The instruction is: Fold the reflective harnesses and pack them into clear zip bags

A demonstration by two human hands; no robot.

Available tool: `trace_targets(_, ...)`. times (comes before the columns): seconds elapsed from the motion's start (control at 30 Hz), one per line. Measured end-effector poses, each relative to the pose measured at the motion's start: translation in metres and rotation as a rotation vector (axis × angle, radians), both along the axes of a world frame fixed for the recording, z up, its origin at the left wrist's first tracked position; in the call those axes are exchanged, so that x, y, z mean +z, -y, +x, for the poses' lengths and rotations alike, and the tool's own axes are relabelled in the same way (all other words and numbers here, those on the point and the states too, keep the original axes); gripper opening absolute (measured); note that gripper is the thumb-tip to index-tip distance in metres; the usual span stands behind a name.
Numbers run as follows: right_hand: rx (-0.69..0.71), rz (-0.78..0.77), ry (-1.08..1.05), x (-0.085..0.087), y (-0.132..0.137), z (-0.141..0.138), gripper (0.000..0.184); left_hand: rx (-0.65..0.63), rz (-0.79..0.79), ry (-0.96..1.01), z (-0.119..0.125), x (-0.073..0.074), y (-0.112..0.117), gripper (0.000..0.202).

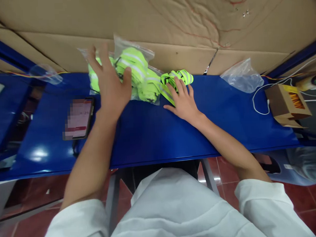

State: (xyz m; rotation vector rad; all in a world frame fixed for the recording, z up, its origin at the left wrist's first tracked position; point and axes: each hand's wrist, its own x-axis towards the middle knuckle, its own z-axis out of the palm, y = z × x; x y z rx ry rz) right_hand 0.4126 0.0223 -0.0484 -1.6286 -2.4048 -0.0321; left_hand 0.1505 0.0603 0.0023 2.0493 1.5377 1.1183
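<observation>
My left hand (111, 82), fingers spread and a little blurred, is over clear plastic bags (151, 86) that hold folded neon-yellow reflective straps (132, 64). Whether it touches them I cannot tell. To the right, a loose bundle of neon-yellow reflective strap (186, 76) with grey stripes lies outside the bags against the cardboard. My right hand (184, 102) rests with fingers spread at the near side of this bundle, its fingertips over the strap. Neither hand is closed round anything.
The blue metal shelf (158, 132) is backed by a cardboard sheet (92, 20). A phone (79, 117) lies at the left. An unfilled-looking clear bag (243, 77), a white cable (254, 99) and a small cardboard box (284, 100) are at the right. A clear plastic cup (46, 74) is at the back left.
</observation>
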Motion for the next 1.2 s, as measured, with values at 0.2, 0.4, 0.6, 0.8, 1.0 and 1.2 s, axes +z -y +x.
trace_targets(0.2, -0.101, 0.01, -0.121, -0.001, -0.029, 0.025, 0.04, -0.035, 0.203, -0.256, 0.045, -0.023, 0.075, 0.057)
trace_targets(0.4, -0.122, 0.174, -0.845, 0.027, -0.023, 0.092, 0.04, -0.334, -0.035, -0.029, 0.067, -0.043, 0.082, 0.033)
trace_targets(0.6, -0.127, -0.325, -1.437, 0.026, 0.012, 0.07, 0.044, -0.401, -0.277, 0.447, 0.08, -0.055, 0.067, 0.089)
trace_targets(0.8, -0.245, -0.351, -1.364, -0.005, 0.033, 0.036, 0.045, -0.566, -0.952, 0.973, 0.08, -0.051, 0.075, 0.069)
trace_targets(1.0, -0.131, -0.369, -1.411, 0.006, 0.04, 0.037, 0.042, -0.617, -0.949, 0.886, 0.077, -0.045, 0.077, 0.07)
trace_targets(1.2, -0.071, -0.377, -1.378, 0.021, 0.036, 0.062, 0.049, -0.311, -0.718, 0.971, 0.07, -0.045, 0.07, 0.084)
